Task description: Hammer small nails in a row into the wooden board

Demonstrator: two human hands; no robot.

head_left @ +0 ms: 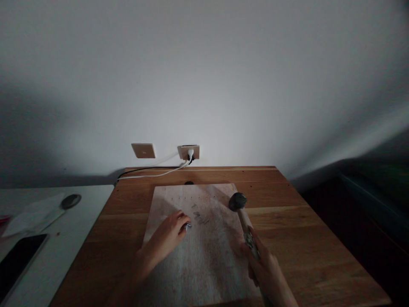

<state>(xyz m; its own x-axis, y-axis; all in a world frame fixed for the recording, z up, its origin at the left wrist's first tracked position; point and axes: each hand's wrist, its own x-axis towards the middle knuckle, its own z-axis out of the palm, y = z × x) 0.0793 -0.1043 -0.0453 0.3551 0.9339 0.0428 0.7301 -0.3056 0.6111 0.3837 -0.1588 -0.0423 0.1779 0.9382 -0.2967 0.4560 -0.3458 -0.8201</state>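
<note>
A pale wooden board [204,256] lies flat on the brown wooden table [306,238]. My left hand [169,236] rests on the board's left part, fingers pinched on a small metal nail [188,225]. My right hand [265,268] is wrapped round the wooden handle of a hammer, whose dark head [237,201] hovers over the board's upper right. A few nails [200,217] lie loose near the board's middle, and a row of small dots runs along its far edge.
A white table [54,247] adjoins on the left, bearing a dark tablet [17,262], white paper [33,215] and a dark round disc [70,201]. On the wall are a switch plate [143,150] and a socket [189,152] with black and white cables trailing onto the table.
</note>
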